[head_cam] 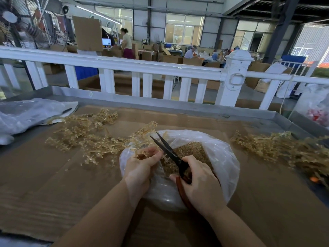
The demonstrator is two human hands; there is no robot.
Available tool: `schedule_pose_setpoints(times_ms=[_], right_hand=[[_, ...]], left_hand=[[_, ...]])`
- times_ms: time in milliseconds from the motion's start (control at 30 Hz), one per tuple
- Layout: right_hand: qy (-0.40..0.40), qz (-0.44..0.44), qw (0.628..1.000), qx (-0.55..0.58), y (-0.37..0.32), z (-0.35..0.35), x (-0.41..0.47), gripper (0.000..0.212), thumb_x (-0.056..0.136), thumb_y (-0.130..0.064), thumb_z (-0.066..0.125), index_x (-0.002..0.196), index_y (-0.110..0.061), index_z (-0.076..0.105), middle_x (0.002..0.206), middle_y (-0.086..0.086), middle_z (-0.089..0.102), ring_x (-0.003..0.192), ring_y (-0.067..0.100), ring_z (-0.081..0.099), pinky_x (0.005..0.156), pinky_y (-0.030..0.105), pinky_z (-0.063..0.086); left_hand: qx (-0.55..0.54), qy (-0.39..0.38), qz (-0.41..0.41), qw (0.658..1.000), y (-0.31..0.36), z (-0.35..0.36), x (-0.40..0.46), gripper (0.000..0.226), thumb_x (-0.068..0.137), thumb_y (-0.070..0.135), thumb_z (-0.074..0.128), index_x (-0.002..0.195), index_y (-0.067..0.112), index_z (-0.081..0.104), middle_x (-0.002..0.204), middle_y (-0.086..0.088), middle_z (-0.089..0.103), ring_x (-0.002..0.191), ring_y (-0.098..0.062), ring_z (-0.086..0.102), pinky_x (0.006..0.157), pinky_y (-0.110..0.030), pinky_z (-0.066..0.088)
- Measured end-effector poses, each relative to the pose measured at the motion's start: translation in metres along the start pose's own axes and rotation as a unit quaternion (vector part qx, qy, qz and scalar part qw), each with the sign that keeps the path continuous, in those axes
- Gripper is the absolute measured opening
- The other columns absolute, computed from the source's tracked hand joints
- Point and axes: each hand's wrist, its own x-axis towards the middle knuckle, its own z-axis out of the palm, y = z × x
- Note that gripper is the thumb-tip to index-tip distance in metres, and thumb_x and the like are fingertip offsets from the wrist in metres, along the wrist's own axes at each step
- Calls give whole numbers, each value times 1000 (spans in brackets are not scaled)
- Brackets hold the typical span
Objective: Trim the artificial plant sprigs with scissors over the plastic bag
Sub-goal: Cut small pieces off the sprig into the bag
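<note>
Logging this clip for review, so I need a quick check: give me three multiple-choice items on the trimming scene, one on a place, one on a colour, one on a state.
1. Where does the larger loose pile of sprigs lie?
A. Left of the plastic bag
B. Inside the bag
C. On the fence rail

2. What colour are the scissors' handles?
A. Blue
B. Reddish-brown
C. White

3. How do the scissors' blades stand?
A. Closed flat
B. Parted
C. Hidden in the bag

Answers:
1 A: the pile spreads over the cardboard left of the plastic bag.
2 B: the handles of the scissors show reddish-brown under the right hand.
3 B: the two tips point apart above the left hand, which holds a sprig.
</note>
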Motion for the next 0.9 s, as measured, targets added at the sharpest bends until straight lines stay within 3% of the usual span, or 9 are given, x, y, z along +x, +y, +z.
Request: schedule_pose_setpoints(times_ms=[100, 200, 333, 433, 500, 667, 900], right_hand=[[11, 14, 999, 39, -1, -7, 4, 31, 81, -53, 62, 102, -32, 52, 89, -17, 58, 87, 3, 53, 76, 19, 45], [-10, 36, 998, 60, -1, -14, 9, 29, 82, -54, 60, 100, -37, 48, 89, -20, 55, 90, 1, 52, 72, 13, 40], [-74, 42, 994, 63, -1, -19, 12, 27, 84, -54, 60, 98, -37, 44, 90, -19, 53, 93, 2, 48, 73, 19, 36], [-96, 32, 993, 57, -1, -19, 12, 28, 83, -54, 60, 97, -35, 45, 87, -17, 51, 91, 3, 46, 72, 13, 35], [-100, 30, 993, 54, -2, -20, 12, 29, 83, -54, 59, 97, -34, 45, 86, -15, 51, 89, 3, 46, 70, 11, 33], [-98, 19, 993, 58, -5, -22, 14, 30, 83, -55, 58, 97, -31, 46, 85, -13, 53, 88, 7, 50, 71, 21, 37], [-107, 6, 993, 40, -7, -22, 14, 32, 83, -61, 54, 100, -35, 45, 86, -15, 52, 87, 2, 48, 70, 16, 36]], left_hand=[[-11, -1, 1, 1000, 5, -2, 4, 18, 78, -5, 67, 93, 6, 66, 86, -12, 66, 76, -21, 68, 71, -32, 59], [-47, 8, 9, 999, 10, -1, 6, 16, 77, -8, 68, 88, 3, 65, 76, -10, 68, 63, -17, 70, 56, -25, 57], [-89, 3, 16, 996, 17, 3, 7, 16, 78, -10, 65, 86, 4, 65, 64, -6, 69, 59, -14, 69, 54, -22, 55], [-107, 3, 19, 994, 18, 5, 8, 18, 80, -11, 62, 81, 7, 63, 64, -5, 70, 59, -14, 69, 53, -21, 56], [-113, 4, 19, 993, 18, 7, 7, 21, 81, -12, 60, 77, 9, 62, 65, -6, 70, 59, -14, 69, 54, -22, 57], [-112, -9, 23, 993, 15, 10, 5, 23, 83, -13, 57, 76, 8, 60, 66, -7, 70, 61, -14, 70, 55, -22, 57], [-97, 4, 4, 995, 13, 12, 4, 13, 85, -10, 57, 84, 2, 62, 65, -7, 69, 56, -12, 69, 50, -19, 54]])
